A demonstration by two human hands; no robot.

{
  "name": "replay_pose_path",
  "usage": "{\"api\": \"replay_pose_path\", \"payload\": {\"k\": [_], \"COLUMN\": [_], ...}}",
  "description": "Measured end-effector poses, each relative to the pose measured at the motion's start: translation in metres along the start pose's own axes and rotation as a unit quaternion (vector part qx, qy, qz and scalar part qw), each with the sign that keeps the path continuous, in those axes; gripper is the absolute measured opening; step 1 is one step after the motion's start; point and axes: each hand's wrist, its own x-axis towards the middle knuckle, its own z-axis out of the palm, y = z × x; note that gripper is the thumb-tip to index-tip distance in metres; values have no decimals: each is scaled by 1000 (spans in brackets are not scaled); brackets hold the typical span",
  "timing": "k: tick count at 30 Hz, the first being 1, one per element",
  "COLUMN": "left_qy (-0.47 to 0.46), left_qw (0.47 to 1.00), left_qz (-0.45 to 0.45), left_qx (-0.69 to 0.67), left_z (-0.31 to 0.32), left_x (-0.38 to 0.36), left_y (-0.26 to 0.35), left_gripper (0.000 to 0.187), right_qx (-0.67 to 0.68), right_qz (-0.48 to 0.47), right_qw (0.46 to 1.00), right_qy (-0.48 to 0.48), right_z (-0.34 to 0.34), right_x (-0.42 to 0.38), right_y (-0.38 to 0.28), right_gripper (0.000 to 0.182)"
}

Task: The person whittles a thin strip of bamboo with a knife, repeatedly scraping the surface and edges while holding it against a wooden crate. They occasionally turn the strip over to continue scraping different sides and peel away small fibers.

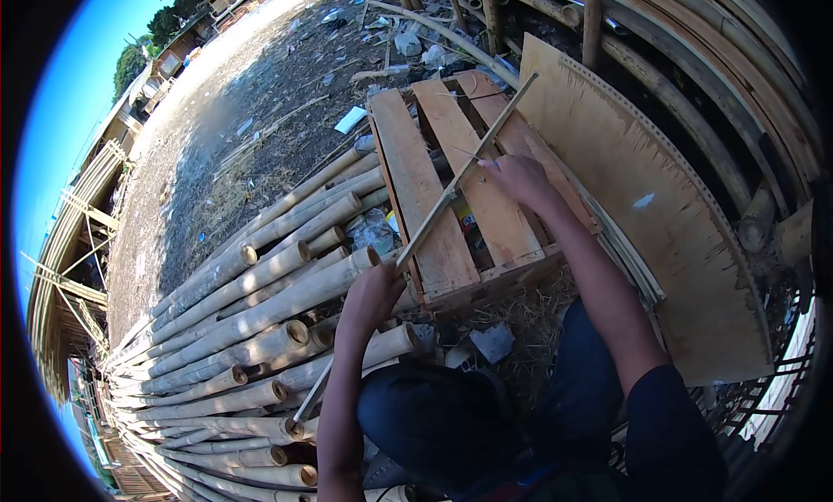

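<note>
My left hand (375, 295) is wrapped round a long thin bamboo strip (431, 216), near the low corner of a slatted wooden crate (451, 181). The strip runs diagonally across the crate and past its far edge; its other end shows below my left forearm. Over the crate's middle slats, my right hand (518, 181) is closed, with a thin pointed thing, perhaps a blade (468, 156), sticking out of it against the strip. What my right fingers grip is too small to make out.
Cut bamboo poles (286, 302) lie piled at the left. A curved plywood sheet (642, 181) leans along the crate's right side, with more poles (685, 103) behind it. Litter and rubble (493, 341) lie by my knees.
</note>
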Motion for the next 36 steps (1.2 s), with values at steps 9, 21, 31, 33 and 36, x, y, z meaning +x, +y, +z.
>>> {"api": "replay_pose_path", "payload": {"k": [9, 21, 31, 33, 36], "left_qy": [-22, -15, 23, 127, 157], "left_qw": [999, 998, 999, 987, 966], "left_qz": [-18, -52, -29, 78, 204], "left_qx": [-15, -41, -21, 64, 33], "left_z": [-1, -4, -3, -3, -21], "left_x": [1, -1, -5, -5, 6], "left_y": [-1, 4, 8, 23, 87], "left_gripper": [23, 21, 21, 32, 40], "right_qx": [-63, -79, -86, -86, -105], "right_qz": [-28, 115, 110, 121, 105], "right_qw": [995, 990, 989, 988, 988], "right_qy": [65, 10, 52, 31, 46], "right_z": [10, 22, 34, 29, 31], "right_x": [-1, 8, 8, 6, 3], "right_y": [-1, -49, -44, -47, -46], "right_gripper": [55, 23, 35, 20, 22]}}
